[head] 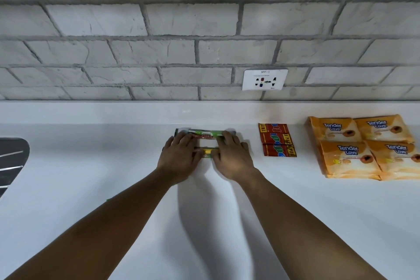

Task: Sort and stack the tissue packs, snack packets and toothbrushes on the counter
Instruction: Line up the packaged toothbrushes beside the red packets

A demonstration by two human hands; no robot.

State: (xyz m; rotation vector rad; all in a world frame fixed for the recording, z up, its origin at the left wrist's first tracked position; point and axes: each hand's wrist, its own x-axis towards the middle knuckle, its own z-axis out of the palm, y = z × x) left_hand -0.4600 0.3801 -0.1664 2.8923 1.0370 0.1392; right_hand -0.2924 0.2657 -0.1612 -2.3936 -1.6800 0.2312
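Observation:
Packaged toothbrushes (205,134) in green, red and yellow wrappers lie side by side at the middle of the white counter (91,177). My left hand (179,158) presses on their left ends and my right hand (231,157) on their right ends, fingers spread over the packs. To the right sit red snack packets (276,142) stacked in an overlapping column. Further right, several orange tissue packs (361,146) lie in a two-by-two block, with more packs beneath them.
A grey brick wall rises behind the counter, with a white power socket (264,79) above the snack packets. A dark metal sink edge (12,159) shows at the far left. The counter has a raised white ledge (113,111) along the wall.

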